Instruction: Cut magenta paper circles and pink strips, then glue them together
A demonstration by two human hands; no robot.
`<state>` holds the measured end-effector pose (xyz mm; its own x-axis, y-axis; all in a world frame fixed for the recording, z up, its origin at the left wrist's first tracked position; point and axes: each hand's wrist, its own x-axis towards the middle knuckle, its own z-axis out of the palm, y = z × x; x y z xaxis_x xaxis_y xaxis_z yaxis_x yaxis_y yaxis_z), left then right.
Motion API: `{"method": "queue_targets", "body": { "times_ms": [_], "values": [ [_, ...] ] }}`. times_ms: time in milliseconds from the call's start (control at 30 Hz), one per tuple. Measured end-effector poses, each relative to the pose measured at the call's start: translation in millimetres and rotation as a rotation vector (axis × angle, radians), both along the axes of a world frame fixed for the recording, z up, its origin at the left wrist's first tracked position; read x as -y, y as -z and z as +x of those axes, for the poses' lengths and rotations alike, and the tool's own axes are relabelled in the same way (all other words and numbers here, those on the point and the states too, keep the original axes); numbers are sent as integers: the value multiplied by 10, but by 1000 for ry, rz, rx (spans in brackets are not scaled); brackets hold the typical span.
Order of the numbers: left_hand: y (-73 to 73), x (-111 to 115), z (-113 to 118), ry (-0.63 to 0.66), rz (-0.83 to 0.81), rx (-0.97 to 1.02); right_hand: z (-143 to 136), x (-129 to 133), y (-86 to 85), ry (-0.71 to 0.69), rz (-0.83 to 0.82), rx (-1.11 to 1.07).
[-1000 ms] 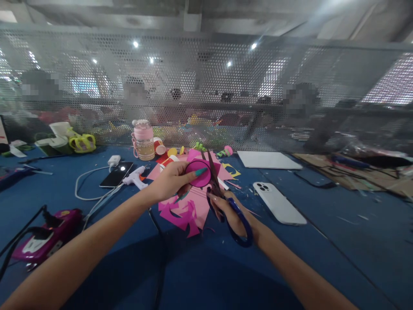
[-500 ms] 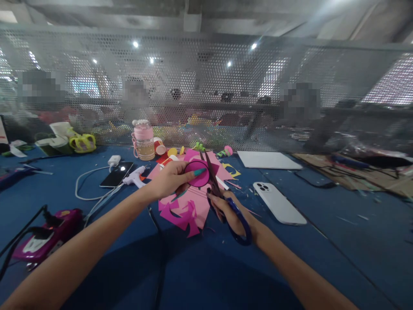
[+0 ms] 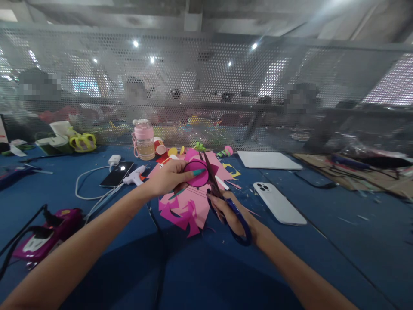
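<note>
My left hand (image 3: 171, 175) pinches a round magenta paper piece with a dark rim (image 3: 197, 178), its green-nailed thumb lying on top. Wrapped round the blue handles of a pair of scissors (image 3: 237, 215) is my right hand (image 3: 227, 206). The slightly parted blades point away from me, close along the right edge of the round piece. Beneath both hands lie pink paper sheets (image 3: 201, 211) and magenta offcuts (image 3: 183, 215). The underside of the round piece and some left fingers are hidden.
A white phone (image 3: 279, 203) lies right of my hands, a white flat panel (image 3: 267, 160) behind it. To the left are a glue gun (image 3: 134, 175), a black phone (image 3: 116, 174) and a magenta power strip (image 3: 48, 237). A pink-topped bottle (image 3: 143, 140) stands before the perforated screen (image 3: 206, 86).
The round magenta piece has shifted very slightly left in my left hand, and the fingers beneath it have moved a little. My right hand and the scissors look almost unchanged.
</note>
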<state>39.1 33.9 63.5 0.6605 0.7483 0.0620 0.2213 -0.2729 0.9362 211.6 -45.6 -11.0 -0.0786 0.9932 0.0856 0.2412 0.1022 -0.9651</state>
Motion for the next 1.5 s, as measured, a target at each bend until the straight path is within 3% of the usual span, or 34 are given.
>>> {"method": "queue_targets", "body": {
  "times_ms": [433,800,1500],
  "values": [
    [-35,-19,-27,67,-73,-27,-2,1,16,-35,117,58],
    [-47,-33,-44,105,-108,-31,35,-8,100,-27,88,47],
    [-133,-9,-66,122,-152,-130,-2,43,-18,-25,96,167]
  ]
}}
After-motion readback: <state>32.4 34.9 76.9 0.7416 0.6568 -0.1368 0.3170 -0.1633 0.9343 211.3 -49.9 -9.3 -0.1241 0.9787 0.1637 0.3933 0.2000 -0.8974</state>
